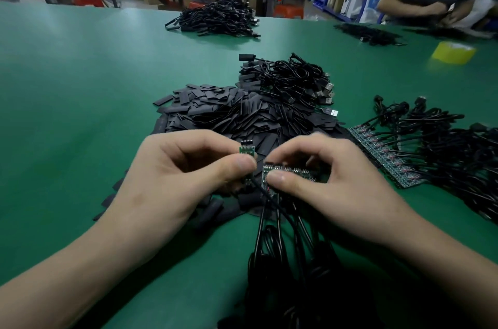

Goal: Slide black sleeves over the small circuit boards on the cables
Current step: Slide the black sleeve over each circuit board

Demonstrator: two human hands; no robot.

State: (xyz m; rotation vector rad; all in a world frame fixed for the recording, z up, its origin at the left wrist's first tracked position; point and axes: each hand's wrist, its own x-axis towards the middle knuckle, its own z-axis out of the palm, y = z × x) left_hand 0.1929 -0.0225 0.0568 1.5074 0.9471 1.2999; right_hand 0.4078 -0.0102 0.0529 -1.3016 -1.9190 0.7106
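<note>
1 board (247, 149) in left hand (172, 175), 1 board strip (293, 171) in right hand (331, 175).

Beyond the right grip (336, 180) the heaped black sleeves (242, 113) look matt; the cables (266, 253) below it are glossy plastic. The desk (80, 86) under it is smooth, softly sheened.

I see the sleeve pile (237, 113) behind my hands, cable bundle (293, 80) behind it, board strip (382, 151) right.
</note>
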